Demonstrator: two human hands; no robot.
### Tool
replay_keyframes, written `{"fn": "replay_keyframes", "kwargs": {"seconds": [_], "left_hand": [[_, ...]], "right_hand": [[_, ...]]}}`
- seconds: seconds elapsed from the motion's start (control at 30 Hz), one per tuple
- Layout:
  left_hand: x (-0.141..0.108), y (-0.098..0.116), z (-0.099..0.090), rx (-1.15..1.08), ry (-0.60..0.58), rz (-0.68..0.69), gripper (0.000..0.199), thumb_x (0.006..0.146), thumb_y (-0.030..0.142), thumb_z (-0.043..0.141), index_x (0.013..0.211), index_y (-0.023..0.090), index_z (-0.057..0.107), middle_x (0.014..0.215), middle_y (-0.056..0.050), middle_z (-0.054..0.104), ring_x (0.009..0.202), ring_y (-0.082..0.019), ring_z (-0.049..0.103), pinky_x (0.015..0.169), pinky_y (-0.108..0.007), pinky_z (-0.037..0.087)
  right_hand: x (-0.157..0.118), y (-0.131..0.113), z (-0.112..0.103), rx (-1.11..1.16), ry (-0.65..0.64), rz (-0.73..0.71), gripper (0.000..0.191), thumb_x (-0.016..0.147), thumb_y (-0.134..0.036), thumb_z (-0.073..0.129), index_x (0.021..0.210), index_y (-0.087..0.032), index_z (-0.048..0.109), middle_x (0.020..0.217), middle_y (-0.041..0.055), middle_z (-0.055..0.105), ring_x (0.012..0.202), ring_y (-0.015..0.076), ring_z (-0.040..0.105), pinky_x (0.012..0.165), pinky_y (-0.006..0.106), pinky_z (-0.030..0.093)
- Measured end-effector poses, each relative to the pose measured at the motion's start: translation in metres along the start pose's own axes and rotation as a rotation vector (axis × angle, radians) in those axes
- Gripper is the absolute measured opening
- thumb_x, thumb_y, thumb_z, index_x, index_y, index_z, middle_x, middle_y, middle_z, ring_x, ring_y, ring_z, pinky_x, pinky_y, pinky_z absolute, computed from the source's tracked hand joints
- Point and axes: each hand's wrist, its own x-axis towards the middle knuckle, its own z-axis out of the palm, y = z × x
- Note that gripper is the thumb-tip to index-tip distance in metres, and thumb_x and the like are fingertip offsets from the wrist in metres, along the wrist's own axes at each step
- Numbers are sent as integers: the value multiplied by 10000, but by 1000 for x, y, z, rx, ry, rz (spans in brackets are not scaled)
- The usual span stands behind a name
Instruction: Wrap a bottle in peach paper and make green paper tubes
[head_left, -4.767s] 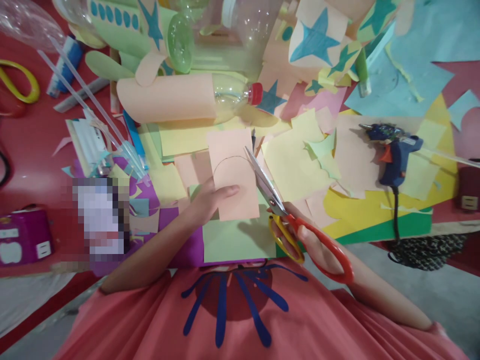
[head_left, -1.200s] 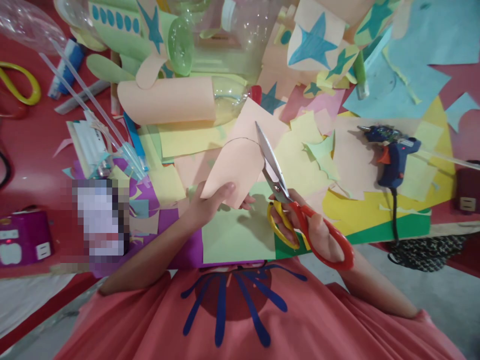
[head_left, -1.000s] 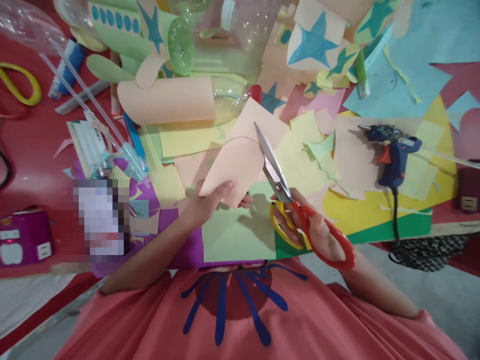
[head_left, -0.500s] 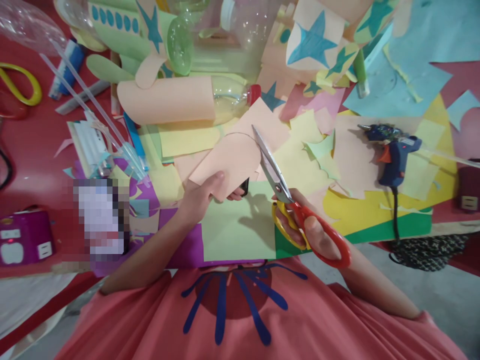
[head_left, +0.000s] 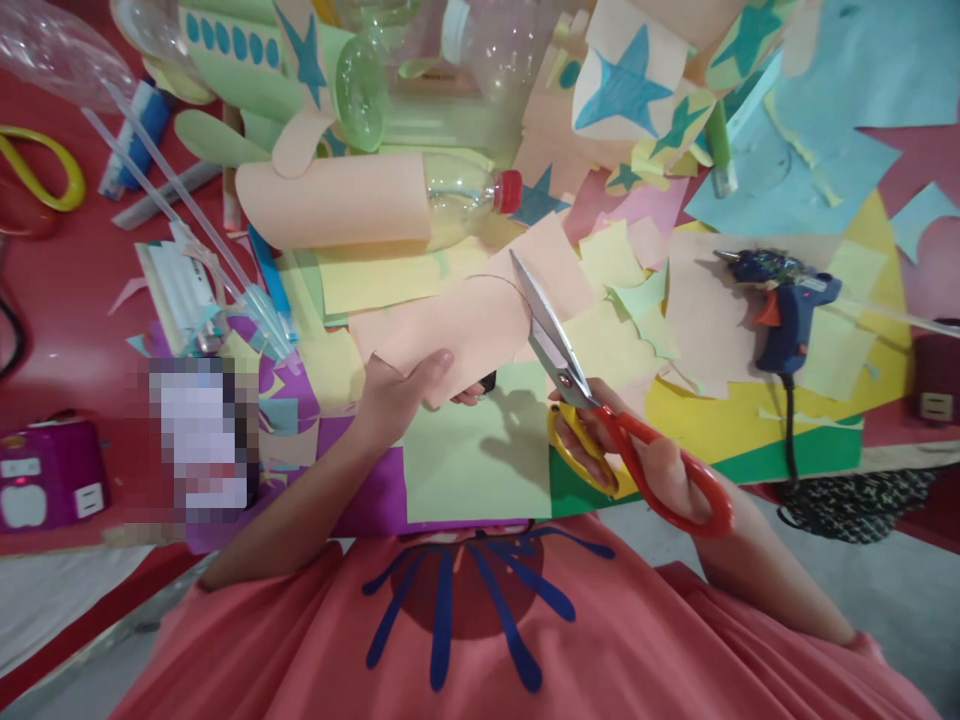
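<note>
My left hand [head_left: 401, 395] pinches a peach sheet of paper [head_left: 472, 330], thumb on top and fingers beneath. A curved cut runs through the sheet's upper part. My right hand [head_left: 630, 450] grips scissors [head_left: 551, 340] with one yellow and one red handle loop. Their blades lie at the sheet's right edge, at the end of the curve, with the tips pointing up and left. Below the sheet lies a pale green paper [head_left: 476, 470]. Just beyond it rests a plastic bottle [head_left: 457, 200] wrapped in peach paper, with a red cap.
A glue gun [head_left: 791, 310] lies at the right on paper, its cord running to the table edge. Blue star cutouts [head_left: 626, 85] and clear bottles [head_left: 495, 50] fill the back. At left are a phone [head_left: 199, 435], a purple box [head_left: 56, 475] and other scissors [head_left: 45, 170].
The peach sheet has turned clockwise in my left hand. My right hand has moved slightly right, and the scissors' handle loops are spread wider apart.
</note>
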Motion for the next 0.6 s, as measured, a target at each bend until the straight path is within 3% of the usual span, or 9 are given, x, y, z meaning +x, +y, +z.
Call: {"fn": "replay_keyframes", "kwargs": {"seconds": [0.17,0.5,0.6], "left_hand": [[0,2,-2,29,-72,-12,378,760,476,639,764,100,679,611,-67,712,496,-165,666,473,-235,543],[8,6,-3,21,-17,-7,351,714,434,632,804,97,670,586,-59,695,464,-175,649,396,-227,470],[8,11,-2,-17,-30,32,338,726,448,618,762,116,667,577,-61,688,518,-191,666,465,-261,511]], "right_hand": [[2,2,2,41,-2,-19,683,770,-831,317,1218,-338,465,808,-10,477,437,77,314,408,268,268],[2,-5,4,56,52,39,628,771,-809,386,1161,-331,507,748,-29,449,415,65,281,377,259,252],[3,-3,5,79,60,45,611,783,-794,395,1137,-309,501,743,-34,437,417,59,279,363,250,246]]}}
